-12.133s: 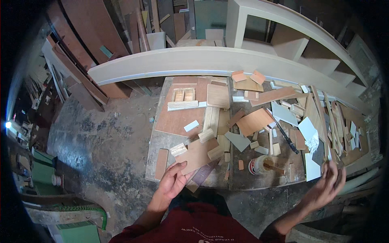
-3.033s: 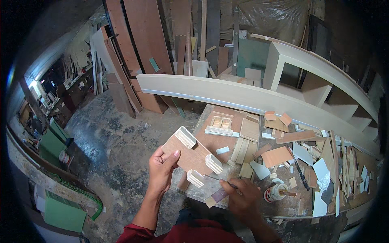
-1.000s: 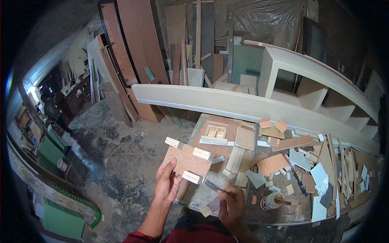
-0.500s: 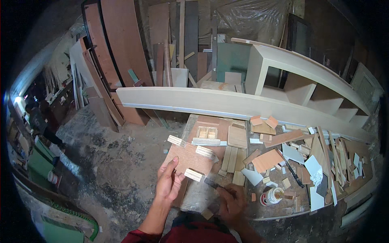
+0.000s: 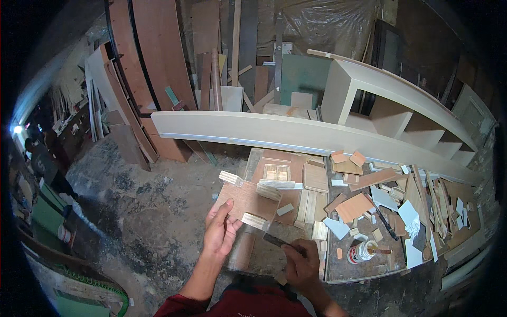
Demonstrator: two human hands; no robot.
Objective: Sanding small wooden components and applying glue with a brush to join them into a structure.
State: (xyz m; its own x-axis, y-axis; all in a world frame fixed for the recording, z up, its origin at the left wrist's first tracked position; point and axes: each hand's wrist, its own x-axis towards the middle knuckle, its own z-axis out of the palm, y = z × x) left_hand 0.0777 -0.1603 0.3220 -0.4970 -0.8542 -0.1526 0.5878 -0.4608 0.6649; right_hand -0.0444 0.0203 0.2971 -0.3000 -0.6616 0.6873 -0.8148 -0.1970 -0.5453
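My left hand (image 5: 222, 232) grips a thin brown plywood panel (image 5: 244, 196) by its near left part, thumb on top. Three short plywood blocks stand along its edges: one at the far left corner (image 5: 231, 178), one on the right (image 5: 269, 192) and one near the front (image 5: 255, 221). My right hand (image 5: 303, 263) is closed around a dark, flat bar-like tool (image 5: 274, 241). Its tip points toward the front block, a little apart from it; the rest is hidden in the fingers. A small pale wooden piece (image 5: 281, 278) shows beside that hand.
A worktable (image 5: 338, 269) carries wood offcuts, a white jar (image 5: 362, 252) of glue-like stuff and a small framed wooden piece (image 5: 277, 173). Behind it runs a long pale board (image 5: 232, 127) beside a shelf unit (image 5: 364, 90). A person (image 5: 53, 158) stands far left.
The dark tool in my right hand has been raised and shows more clearly. My left hand and the panel have barely moved. The view has shifted slightly.
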